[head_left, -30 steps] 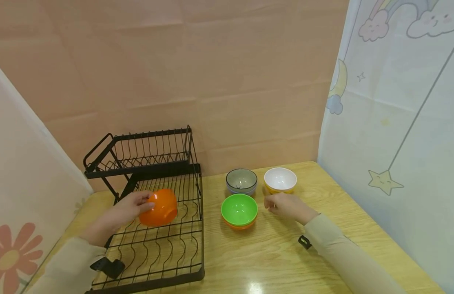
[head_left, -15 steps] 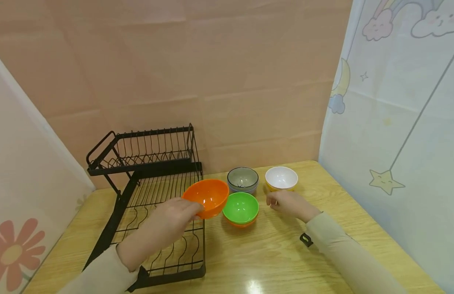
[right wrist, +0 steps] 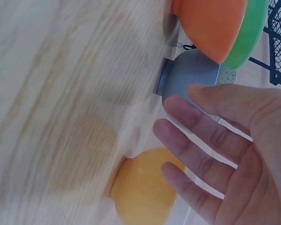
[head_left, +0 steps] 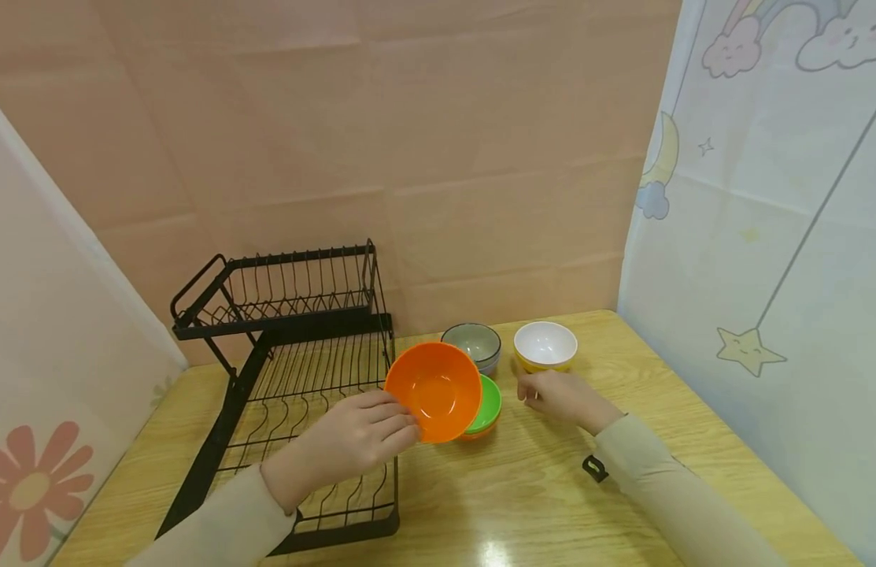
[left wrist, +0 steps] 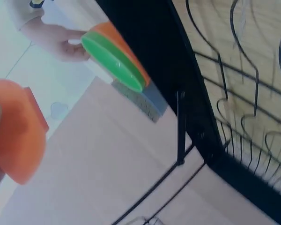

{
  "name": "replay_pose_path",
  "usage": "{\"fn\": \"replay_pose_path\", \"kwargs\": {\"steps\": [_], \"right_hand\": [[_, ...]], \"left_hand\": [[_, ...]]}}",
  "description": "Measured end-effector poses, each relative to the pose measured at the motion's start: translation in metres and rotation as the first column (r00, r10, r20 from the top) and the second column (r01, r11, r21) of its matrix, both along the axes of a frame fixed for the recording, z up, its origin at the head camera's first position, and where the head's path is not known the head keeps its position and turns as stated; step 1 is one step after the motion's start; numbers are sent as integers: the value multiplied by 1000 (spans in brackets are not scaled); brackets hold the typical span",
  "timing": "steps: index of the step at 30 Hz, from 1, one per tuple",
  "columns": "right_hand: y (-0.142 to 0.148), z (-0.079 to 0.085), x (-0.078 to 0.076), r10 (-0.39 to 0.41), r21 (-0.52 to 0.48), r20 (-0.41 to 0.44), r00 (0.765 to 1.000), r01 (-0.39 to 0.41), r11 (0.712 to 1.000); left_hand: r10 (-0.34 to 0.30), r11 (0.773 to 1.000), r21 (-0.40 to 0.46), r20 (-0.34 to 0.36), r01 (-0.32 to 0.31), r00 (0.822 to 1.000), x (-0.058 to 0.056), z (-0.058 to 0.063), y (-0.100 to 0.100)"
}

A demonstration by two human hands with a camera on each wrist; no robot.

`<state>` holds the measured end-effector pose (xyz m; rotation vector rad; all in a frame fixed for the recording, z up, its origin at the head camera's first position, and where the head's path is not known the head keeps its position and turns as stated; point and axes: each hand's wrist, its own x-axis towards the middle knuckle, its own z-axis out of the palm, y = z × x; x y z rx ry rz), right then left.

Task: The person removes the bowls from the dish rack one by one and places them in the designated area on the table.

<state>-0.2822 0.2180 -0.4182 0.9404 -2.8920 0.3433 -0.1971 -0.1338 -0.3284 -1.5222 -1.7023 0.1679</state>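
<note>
My left hand (head_left: 356, 433) grips an orange bowl (head_left: 438, 390) by its rim, tilted so its inside faces the head camera. The bowl hangs over the right edge of the black dish rack and partly hides a green bowl (head_left: 489, 403) stacked in another orange bowl (right wrist: 210, 23). Resting low near a white bowl (head_left: 546, 344) that sits in a yellow one (right wrist: 147, 187), my right hand (head_left: 561, 398) holds nothing, its fingers loosely bent. Behind the green bowl stands a grey bowl (head_left: 473, 340) in a bluish one (right wrist: 192, 75).
The two-tier black dish rack (head_left: 395, 504) stands on the left of the wooden table (head_left: 551, 504). A pinkish cloth (head_left: 508, 157) hangs behind, and printed white cloths (head_left: 785, 236) close off both sides.
My left hand has carried the orange bowl rightward from over the rack and turned its opening toward the head camera. The right hand has stayed by the white and yellow bowls.
</note>
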Motion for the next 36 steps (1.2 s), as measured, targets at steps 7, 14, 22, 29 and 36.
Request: {"fn": "replay_pose_path", "kwargs": {"steps": [7,14,22,29,36], "right_hand": [[1,-2,3,11,-14,-4,1000,-11,1000],[3,-2,0,12,-27,-1,1000,-12,1000],[3,-2,1,-5,1,-10,1000,5,1000],[-4,5,0,-24,-50,-142,990,17,999],[-26,38,7,-103,-228,-420,902,5,974]], "left_hand": [[-11,999,45,238,0,971,-2,-13,8],[17,1000,12,243,-20,970,-6,-13,12],[30,999,2,247,-32,968,-7,-12,14],[35,999,14,267,-40,963,-9,-13,14],[47,998,24,278,-56,959,-12,-14,14]]}}
